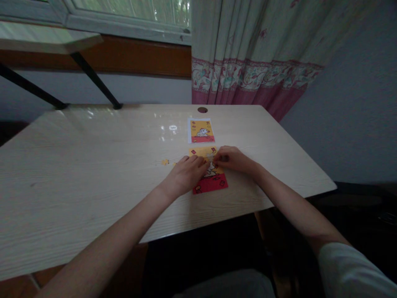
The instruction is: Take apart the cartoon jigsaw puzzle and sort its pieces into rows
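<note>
A jigsaw puzzle (211,184) with a yellow upper part, a red lower part and a white cartoon animal lies flat on the table, partly covered by my hands. A small pale grey gap shows near its middle. My left hand (187,171) rests over the puzzle's left side, its fingers laid on the surface and pointing at that gap. From the right, my right hand (232,159) reaches in with thumb and forefinger pinched together at the gap's edge; what they hold is too small to make out. Loose yellow puzzle pieces (165,162) lie left of my left hand.
Beyond the puzzle lies a printed picture card (202,131) with the same design. The pale wooden table (93,174) has a round cable hole (202,110) at its back edge. A raised shelf (49,39) on black legs stands at the left; a curtain (245,74) hangs behind.
</note>
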Action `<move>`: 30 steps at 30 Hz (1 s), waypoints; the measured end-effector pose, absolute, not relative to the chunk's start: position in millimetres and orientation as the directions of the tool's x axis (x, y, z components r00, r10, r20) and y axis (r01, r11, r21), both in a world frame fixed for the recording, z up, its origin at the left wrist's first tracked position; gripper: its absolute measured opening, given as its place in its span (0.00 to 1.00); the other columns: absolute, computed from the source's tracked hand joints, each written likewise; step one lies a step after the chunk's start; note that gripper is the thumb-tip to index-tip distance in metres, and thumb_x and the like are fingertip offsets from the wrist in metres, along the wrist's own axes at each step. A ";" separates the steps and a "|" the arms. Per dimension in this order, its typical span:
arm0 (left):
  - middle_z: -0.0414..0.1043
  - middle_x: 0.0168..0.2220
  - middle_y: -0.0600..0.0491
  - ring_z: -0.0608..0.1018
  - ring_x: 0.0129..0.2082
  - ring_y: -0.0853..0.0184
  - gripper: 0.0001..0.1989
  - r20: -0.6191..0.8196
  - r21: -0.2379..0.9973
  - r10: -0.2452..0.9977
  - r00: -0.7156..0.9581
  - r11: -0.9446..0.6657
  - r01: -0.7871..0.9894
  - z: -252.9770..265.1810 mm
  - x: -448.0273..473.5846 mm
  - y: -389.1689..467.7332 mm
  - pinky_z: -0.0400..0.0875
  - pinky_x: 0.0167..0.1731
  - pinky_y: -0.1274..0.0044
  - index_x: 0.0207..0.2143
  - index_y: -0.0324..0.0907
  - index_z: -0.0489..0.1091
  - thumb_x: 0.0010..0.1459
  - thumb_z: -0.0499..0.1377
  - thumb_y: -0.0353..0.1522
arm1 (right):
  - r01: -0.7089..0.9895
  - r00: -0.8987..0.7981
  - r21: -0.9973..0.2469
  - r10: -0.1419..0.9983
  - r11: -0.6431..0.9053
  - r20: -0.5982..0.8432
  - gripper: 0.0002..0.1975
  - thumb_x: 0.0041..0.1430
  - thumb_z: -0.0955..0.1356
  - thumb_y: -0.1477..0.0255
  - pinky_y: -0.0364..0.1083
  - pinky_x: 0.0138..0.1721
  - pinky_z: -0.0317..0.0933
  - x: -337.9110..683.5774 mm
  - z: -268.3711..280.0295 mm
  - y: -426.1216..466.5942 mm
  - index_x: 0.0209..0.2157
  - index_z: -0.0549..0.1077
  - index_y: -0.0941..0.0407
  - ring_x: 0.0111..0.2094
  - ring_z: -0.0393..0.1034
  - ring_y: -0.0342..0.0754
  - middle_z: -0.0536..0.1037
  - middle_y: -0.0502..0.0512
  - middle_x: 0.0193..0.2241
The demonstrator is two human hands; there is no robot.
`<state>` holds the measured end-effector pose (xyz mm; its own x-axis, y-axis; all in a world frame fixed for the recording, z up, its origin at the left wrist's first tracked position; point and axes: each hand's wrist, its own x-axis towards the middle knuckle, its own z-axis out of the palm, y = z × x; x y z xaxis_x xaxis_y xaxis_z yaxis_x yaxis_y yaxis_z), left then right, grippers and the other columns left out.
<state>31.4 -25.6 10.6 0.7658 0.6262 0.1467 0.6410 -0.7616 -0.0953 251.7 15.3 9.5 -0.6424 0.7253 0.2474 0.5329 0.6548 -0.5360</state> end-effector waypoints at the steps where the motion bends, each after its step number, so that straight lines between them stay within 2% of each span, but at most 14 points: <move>1: 0.68 0.43 0.46 0.70 0.42 0.60 0.14 0.144 -0.093 0.627 0.765 -0.761 0.642 10.9 31.8 -25.8 0.63 0.37 0.71 0.48 0.41 0.65 0.63 0.47 0.33 | 0.536 -0.639 -0.540 0.730 0.649 0.243 0.03 0.51 0.68 0.73 0.39 0.27 0.54 251.5 8.9 15.5 0.26 0.73 0.57 0.24 0.60 0.39 0.70 0.49 0.23; 5: 0.68 0.43 0.46 0.70 0.42 0.60 0.15 0.161 -0.059 0.632 0.758 -0.761 0.646 8.1 32.0 -25.6 0.63 0.37 0.71 0.49 0.42 0.65 0.63 0.47 0.34 | 0.545 -0.620 -0.548 0.745 0.635 0.247 0.02 0.50 0.68 0.74 0.39 0.27 0.53 249.2 6.5 14.9 0.26 0.72 0.58 0.23 0.59 0.38 0.70 0.48 0.22; 9: 0.69 0.44 0.46 0.70 0.43 0.61 0.15 0.183 0.035 0.628 0.756 -0.773 0.634 8.5 25.2 -21.5 0.64 0.39 0.71 0.49 0.42 0.65 0.62 0.48 0.34 | 0.533 -0.607 -0.572 0.752 0.624 0.256 0.03 0.51 0.67 0.73 0.39 0.26 0.53 248.6 3.5 14.1 0.27 0.72 0.58 0.23 0.59 0.38 0.69 0.49 0.23; 13: 0.71 0.40 0.45 0.71 0.41 0.62 0.14 0.221 0.126 0.678 0.701 -0.733 0.669 25.1 -1.8 -9.8 0.65 0.40 0.71 0.43 0.39 0.69 0.61 0.47 0.33 | 0.532 -0.574 -0.577 0.765 0.620 0.293 0.05 0.52 0.67 0.71 0.39 0.25 0.52 254.5 3.3 18.1 0.29 0.72 0.59 0.22 0.58 0.38 0.71 0.50 0.25; 15: 0.72 0.35 0.46 0.72 0.37 0.63 0.14 0.188 0.160 0.725 0.662 -0.688 0.708 35.3 -23.4 -2.4 0.65 0.38 0.72 0.38 0.38 0.71 0.60 0.48 0.33 | 0.559 -0.545 -0.561 0.781 0.610 0.306 0.05 0.53 0.66 0.72 0.39 0.25 0.51 258.6 5.1 21.7 0.28 0.72 0.59 0.23 0.57 0.38 0.71 0.50 0.24; 19: 0.70 0.22 0.50 0.69 0.22 0.67 0.12 0.028 0.244 0.879 0.476 -0.468 0.849 43.9 -66.0 9.3 0.61 0.25 0.75 0.25 0.40 0.71 0.53 0.53 0.36 | 0.614 -0.480 -0.541 0.816 0.575 0.324 0.04 0.53 0.66 0.73 0.40 0.26 0.50 264.6 8.8 27.3 0.28 0.72 0.59 0.23 0.57 0.39 0.70 0.49 0.23; 22: 0.69 0.19 0.52 0.66 0.18 0.68 0.11 -0.048 0.302 0.900 0.434 -0.401 0.865 41.5 -81.8 12.8 0.58 0.22 0.76 0.22 0.41 0.70 0.51 0.55 0.38 | 0.635 -0.447 -0.543 0.835 0.550 0.322 0.04 0.52 0.66 0.73 0.40 0.26 0.50 266.7 9.4 28.6 0.28 0.72 0.58 0.23 0.56 0.39 0.69 0.49 0.22; 26: 0.69 0.20 0.52 0.67 0.19 0.69 0.12 -0.104 0.299 0.885 0.453 -0.407 0.863 39.5 -76.5 11.9 0.60 0.24 0.76 0.23 0.40 0.70 0.49 0.57 0.40 | 0.634 -0.452 -0.545 0.835 0.548 0.315 0.04 0.52 0.66 0.72 0.40 0.26 0.50 267.7 8.2 29.2 0.28 0.72 0.58 0.23 0.56 0.39 0.69 0.49 0.22; 30: 0.70 0.32 0.49 0.72 0.31 0.65 0.14 0.025 0.332 0.829 0.558 -0.534 0.778 37.0 -63.0 10.4 0.65 0.35 0.73 0.37 0.40 0.73 0.49 0.58 0.38 | 0.630 -0.439 -0.553 0.837 0.546 0.325 0.04 0.52 0.66 0.72 0.40 0.26 0.50 267.8 7.2 29.8 0.27 0.72 0.59 0.22 0.56 0.39 0.69 0.49 0.22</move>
<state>-63.0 10.4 37.0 0.5584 0.8292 0.0248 0.7777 -0.5337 0.3321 267.8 29.8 7.2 -0.4394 0.8373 0.3254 0.6302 0.5455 -0.5526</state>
